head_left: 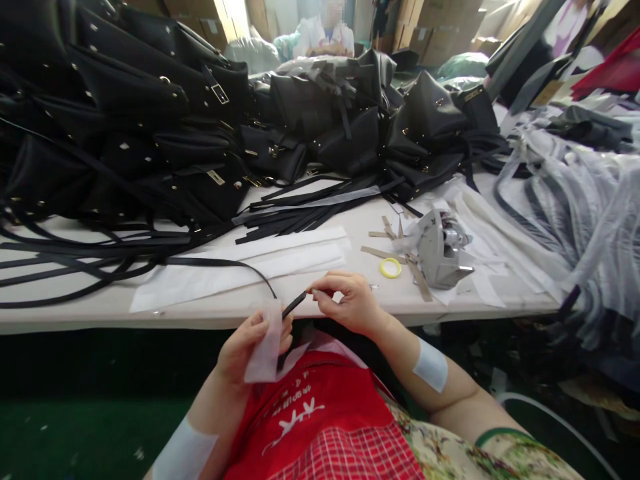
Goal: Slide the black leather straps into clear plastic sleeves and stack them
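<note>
My left hand (237,348) is closed around a black strap (294,305) and a translucent white strip of wrapping (264,357), which hangs down over its fingers. The strap's short end sticks out toward the right. At the tip of that end, thumb and forefinger of my right hand (353,305) are pinched together. Whether anything small sits between those fingertips is hard to see. Both hands are just in front of the table's near edge, above a red apron (300,400). A long thin part of a black strap (220,262) runs from the left hand over the table to the left.
White paper strips (250,263) lie on the table (200,300). To the right stand a grey tape dispenser (443,250), a yellow tape ring (391,268) and scattered brown strips (387,253). Black bags (345,140) pile up behind; wrapped straps (575,200) fill the right. A person (325,37) is beyond.
</note>
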### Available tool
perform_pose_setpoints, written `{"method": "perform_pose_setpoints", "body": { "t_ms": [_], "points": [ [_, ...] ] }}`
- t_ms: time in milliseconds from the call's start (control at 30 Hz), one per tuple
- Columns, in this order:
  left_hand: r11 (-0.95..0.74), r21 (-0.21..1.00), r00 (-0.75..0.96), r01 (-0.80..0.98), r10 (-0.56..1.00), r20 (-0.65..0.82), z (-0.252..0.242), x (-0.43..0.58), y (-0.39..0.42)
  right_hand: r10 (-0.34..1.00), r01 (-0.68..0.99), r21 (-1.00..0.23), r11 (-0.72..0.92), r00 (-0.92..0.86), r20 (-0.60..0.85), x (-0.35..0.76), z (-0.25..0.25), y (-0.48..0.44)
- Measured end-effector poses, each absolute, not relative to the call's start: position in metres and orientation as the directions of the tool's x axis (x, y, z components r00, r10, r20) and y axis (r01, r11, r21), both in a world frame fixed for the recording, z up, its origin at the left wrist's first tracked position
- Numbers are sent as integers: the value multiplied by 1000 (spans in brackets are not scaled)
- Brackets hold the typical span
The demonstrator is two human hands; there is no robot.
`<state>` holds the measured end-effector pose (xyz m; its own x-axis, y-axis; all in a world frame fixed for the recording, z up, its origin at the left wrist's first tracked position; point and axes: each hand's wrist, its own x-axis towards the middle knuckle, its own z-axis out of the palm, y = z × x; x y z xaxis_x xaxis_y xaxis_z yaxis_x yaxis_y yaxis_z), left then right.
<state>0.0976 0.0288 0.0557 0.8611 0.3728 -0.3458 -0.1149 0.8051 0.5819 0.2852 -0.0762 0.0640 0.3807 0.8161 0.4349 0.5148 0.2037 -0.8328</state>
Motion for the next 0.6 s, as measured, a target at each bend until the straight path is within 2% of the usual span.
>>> {"method": "perform_pose_setpoints", "body": {
  "t_ms": [133,233,433,600],
  "points": [
    [906,388,909,-171,297,-291,60,111,32,757,484,-864,141,510,409,298,60,-84],
    [925,332,919,-184,282,-276,61,118,34,723,447,-886,122,572,388,310,60,-89],
    [920,374,894,-121,265,-362,62,134,31,822,304,-938,168,483,304,311,64,-87],
    [874,484,808,-47,318,-495,62,138,26,864,239,-968,76,469,183,303,60,-75]
  ]
}}
